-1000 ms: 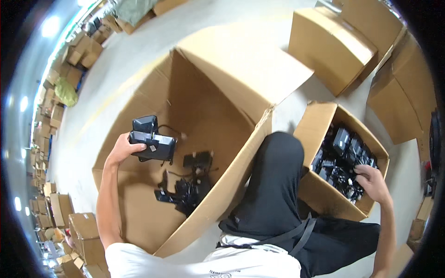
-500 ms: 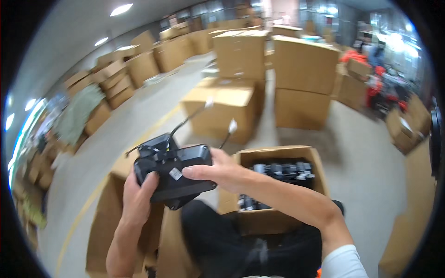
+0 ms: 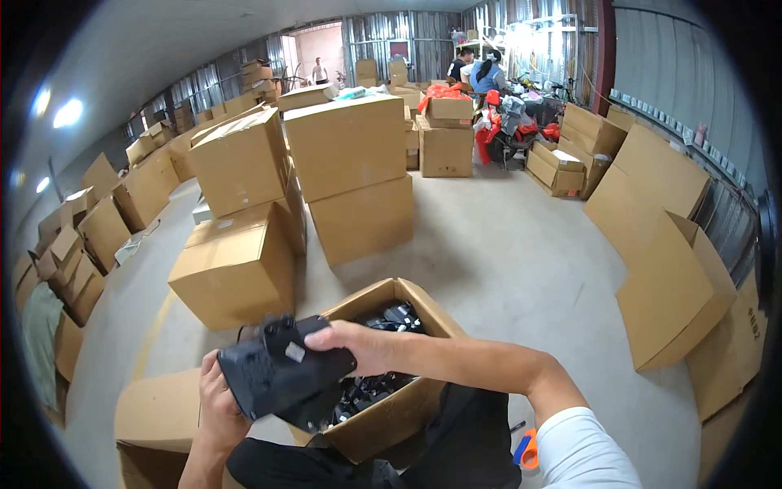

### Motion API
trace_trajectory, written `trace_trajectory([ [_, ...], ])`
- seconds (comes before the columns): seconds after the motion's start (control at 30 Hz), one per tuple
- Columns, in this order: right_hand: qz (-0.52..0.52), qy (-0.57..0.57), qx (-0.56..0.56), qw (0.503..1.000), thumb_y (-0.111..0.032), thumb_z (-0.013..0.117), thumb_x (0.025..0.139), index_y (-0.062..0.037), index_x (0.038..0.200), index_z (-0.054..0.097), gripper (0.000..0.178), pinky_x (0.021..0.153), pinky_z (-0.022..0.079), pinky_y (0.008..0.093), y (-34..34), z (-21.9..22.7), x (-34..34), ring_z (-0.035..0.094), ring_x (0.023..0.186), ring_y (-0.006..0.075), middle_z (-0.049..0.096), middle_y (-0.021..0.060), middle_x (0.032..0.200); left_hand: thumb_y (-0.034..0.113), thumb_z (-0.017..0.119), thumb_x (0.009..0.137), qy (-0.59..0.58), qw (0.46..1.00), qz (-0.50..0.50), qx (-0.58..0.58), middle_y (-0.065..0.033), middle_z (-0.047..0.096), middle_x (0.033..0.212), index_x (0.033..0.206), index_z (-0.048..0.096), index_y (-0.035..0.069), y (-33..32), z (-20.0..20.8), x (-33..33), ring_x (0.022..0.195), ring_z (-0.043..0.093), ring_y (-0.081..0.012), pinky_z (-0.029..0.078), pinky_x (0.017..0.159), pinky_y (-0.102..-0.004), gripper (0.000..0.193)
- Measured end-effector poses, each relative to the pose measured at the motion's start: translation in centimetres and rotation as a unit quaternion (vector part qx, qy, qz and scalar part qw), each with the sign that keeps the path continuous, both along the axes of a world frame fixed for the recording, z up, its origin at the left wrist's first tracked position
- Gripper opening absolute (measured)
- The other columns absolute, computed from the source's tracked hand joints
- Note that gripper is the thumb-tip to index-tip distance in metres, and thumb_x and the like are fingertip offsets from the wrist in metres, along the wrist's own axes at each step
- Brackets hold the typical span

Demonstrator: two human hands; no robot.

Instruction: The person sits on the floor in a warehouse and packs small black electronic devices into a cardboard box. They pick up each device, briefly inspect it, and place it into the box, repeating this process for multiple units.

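A black plastic device (image 3: 281, 371) with a small white label is held up in front of me, slightly blurred, with a knobby black part on its far side. My left hand (image 3: 218, 401) is wrapped round its left end. At the right end my right hand (image 3: 358, 346) grips it too, thumb lying across the face near the label. The fingers underneath are hidden. Just beneath and to the right stands an open cardboard box (image 3: 436, 310) holding several black parts (image 3: 379, 389) with cables and white connectors, partly covered by the device and my right forearm.
Another open carton (image 3: 159, 407) stands at lower left. Large closed cartons (image 3: 346, 155) are stacked ahead, and flattened cardboard (image 3: 652, 187) leans along the right. An orange and blue object (image 3: 528, 448) lies by my right knee. People (image 3: 486, 73) are at the far back.
My view has swung to the right. The device is tilted differently and now hangs over the box's left side; its loose cables no longer stick up in sight. Both hands keep hold of it.
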State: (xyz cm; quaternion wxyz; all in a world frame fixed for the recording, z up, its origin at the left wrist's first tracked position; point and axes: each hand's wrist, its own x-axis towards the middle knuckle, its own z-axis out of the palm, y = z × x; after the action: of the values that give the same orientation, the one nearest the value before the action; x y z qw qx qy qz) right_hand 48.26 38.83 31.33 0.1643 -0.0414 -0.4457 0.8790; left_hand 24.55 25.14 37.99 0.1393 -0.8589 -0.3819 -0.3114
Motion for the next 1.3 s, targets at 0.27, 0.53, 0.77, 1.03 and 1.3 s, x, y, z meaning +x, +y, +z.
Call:
trace_trajectory([
  [0.27, -0.320, -0.063, 0.026, 0.945, -0.032, 0.071, 0.093, -0.0004, 0.124, 0.061, 0.045, 0.081, 0.061, 0.0396, 6.7, -0.1, 5.0, 0.070, 0.098, 0.0224, 0.069, 0.0114, 0.113, 0.016, 0.072, 0.094, -0.429, 0.810, 0.236, -0.324, -0.0077, 0.069, 0.102, 0.112, 0.066, -0.003, 4.0, -2.7, -4.4, 0.090, 0.063, -0.0141, 0.053, 0.081, -0.0314, 0.027],
  [0.53, -0.224, -0.101, 0.354, 0.903, -0.016, 0.077, 0.091, 0.0054, 0.132, 0.056, 0.052, 0.098, 0.050, 0.0305, 4.4, 0.2, 4.9, 0.062, 0.107, 0.0160, 0.067, 0.0077, 0.114, 0.023, 0.065, 0.103, -0.529, 0.760, 0.090, -0.365, -0.0013, 0.067, 0.104, 0.127, 0.062, -0.003, 6.5, -8.4, -2.7, 0.093, 0.057, -0.0082, 0.048, 0.085, -0.0247, 0.036],
  [0.77, -0.246, 0.011, 0.004, 0.969, -0.025, 0.070, 0.098, -0.0009, 0.132, 0.054, 0.044, 0.095, 0.056, 0.0426, 3.9, -0.2, 3.7, 0.068, 0.108, 0.0195, 0.067, 0.0101, 0.119, 0.025, 0.058, 0.107, -0.684, 0.617, 0.056, -0.384, -0.0046, 0.068, 0.109, 0.125, 0.060, 0.001, 6.7, -11.7, 0.0, 0.097, 0.063, -0.0119, 0.053, 0.090, -0.0299, 0.031],
  [1.03, -0.173, -0.158, 0.044, 0.971, -0.028, 0.074, 0.094, -0.0051, 0.108, 0.065, 0.029, 0.072, 0.059, 0.0329, 2.9, -4.0, 0.6, 0.067, 0.082, 0.0155, 0.067, 0.0056, 0.097, 0.034, 0.049, 0.109, -0.705, 0.623, -0.005, -0.339, -0.0093, 0.061, 0.130, 0.136, 0.048, 0.005, 6.3, -10.7, 2.7, 0.115, 0.062, -0.0189, 0.051, 0.103, -0.0382, 0.040],
  [1.3, -0.031, -0.203, 0.221, 0.953, -0.037, 0.070, 0.097, 0.0021, 0.105, 0.066, 0.041, 0.062, 0.060, 0.0284, 1.3, -2.9, -0.5, 0.068, 0.075, 0.0158, 0.068, 0.0073, 0.090, 0.032, 0.063, 0.103, -0.718, 0.587, -0.007, -0.372, -0.0093, 0.063, 0.119, 0.131, 0.050, 0.002, 5.1, -11.1, 3.4, 0.108, 0.062, -0.0171, 0.051, 0.097, -0.0346, 0.044],
])
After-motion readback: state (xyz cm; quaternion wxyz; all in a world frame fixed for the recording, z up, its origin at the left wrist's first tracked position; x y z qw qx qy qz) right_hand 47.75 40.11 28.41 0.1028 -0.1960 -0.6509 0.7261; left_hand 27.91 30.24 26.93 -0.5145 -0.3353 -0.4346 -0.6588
